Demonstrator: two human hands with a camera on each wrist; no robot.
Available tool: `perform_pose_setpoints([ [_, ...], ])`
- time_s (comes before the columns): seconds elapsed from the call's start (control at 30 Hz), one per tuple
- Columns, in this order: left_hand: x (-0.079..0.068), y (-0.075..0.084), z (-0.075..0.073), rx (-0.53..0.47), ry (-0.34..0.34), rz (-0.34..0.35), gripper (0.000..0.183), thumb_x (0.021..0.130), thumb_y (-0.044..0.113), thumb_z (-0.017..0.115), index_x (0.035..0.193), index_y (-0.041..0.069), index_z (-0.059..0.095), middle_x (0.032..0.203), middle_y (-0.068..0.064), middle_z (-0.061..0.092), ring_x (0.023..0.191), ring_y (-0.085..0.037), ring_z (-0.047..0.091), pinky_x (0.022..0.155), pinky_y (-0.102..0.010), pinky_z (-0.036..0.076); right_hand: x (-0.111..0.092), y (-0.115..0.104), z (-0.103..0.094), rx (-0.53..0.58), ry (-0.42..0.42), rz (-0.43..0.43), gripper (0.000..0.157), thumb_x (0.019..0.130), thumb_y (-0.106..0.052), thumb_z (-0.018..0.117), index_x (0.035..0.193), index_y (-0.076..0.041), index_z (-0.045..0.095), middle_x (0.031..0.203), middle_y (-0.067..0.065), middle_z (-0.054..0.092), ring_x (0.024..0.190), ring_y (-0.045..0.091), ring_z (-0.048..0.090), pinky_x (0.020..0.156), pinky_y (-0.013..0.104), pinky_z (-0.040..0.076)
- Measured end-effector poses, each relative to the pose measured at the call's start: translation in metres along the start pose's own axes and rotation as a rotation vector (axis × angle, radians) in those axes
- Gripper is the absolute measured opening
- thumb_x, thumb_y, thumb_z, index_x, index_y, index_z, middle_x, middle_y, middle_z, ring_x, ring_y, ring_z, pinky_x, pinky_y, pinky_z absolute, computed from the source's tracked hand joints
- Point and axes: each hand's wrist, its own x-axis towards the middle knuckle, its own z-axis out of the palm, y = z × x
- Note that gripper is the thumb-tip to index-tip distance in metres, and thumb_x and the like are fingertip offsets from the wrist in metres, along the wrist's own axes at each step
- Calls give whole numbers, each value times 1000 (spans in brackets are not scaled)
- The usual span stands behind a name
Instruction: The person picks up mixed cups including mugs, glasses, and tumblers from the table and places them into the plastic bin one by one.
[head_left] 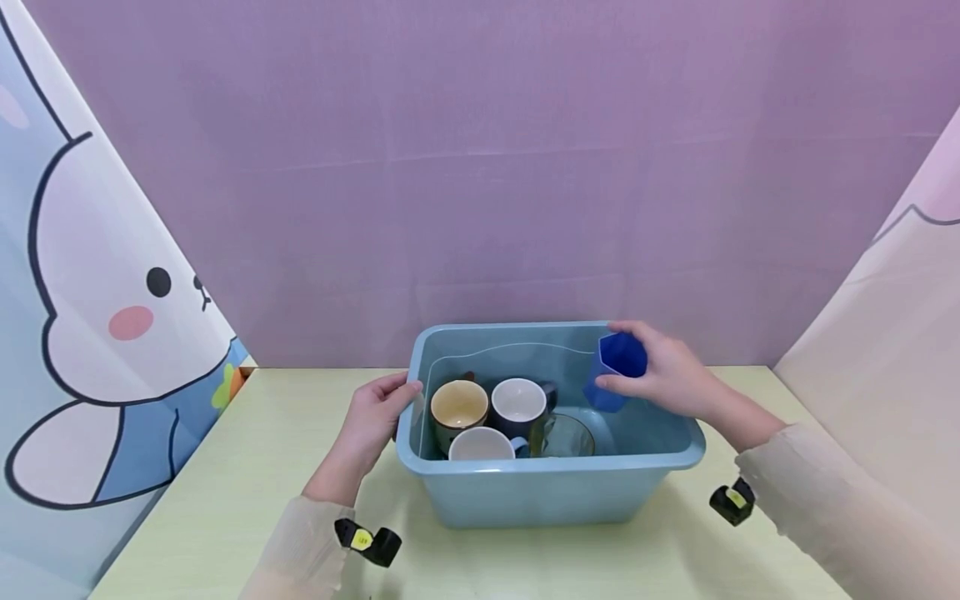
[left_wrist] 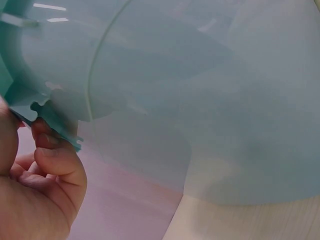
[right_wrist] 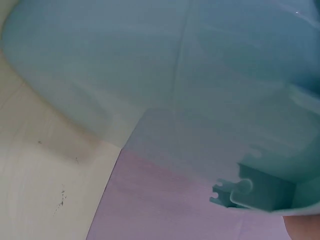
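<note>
A light blue plastic bin [head_left: 540, 497] stands on the table. My left hand [head_left: 373, 415] grips its left rim, thumb on top; the left wrist view shows curled fingers [left_wrist: 55, 160] under that rim. Over the bin's right part, my right hand [head_left: 675, 379] holds a dark blue hexagonal cup [head_left: 603, 396] between thumb and fingers, tilted with its mouth showing. In the bin's left half sit a mug with a cream inside [head_left: 459, 406], a dark mug with a white inside [head_left: 519, 402] and a pale mug with a blue handle [head_left: 480, 446]. A clear glass [head_left: 570, 437] lies beside them.
The pale wooden table [head_left: 247, 500] extends to both sides of the bin. Behind it hangs a purple cloth [head_left: 480, 208]. A printed rabbit panel [head_left: 105, 275] stands at the left and a pale panel [head_left: 892, 333] at the right.
</note>
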Motion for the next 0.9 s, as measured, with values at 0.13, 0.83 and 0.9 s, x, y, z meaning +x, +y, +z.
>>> perform_pose_setpoints([
  [0.13,0,0,0,-3,-1,-1,42,95,32,53,130,8,55,117,-18,63,78,-17,60,65,-27,52,1,1,3,2,-14,1,75,77,-41,76,135,-5,43,110,21,63,94,33,64,73,42,55],
  [0.83,-2,2,1,-16,4,4,41,95,30,54,129,7,56,114,-18,63,75,-16,58,63,-26,51,9,1,15,-3,-87,-1,70,82,-42,70,132,-2,42,117,21,58,99,33,61,76,44,55],
  [0.9,-3,2,0,-15,4,7,41,95,30,54,129,7,56,112,-18,63,75,-16,58,63,-26,50,10,1,16,-17,-91,2,71,81,-43,70,132,-3,42,117,21,58,99,34,61,75,44,55],
])
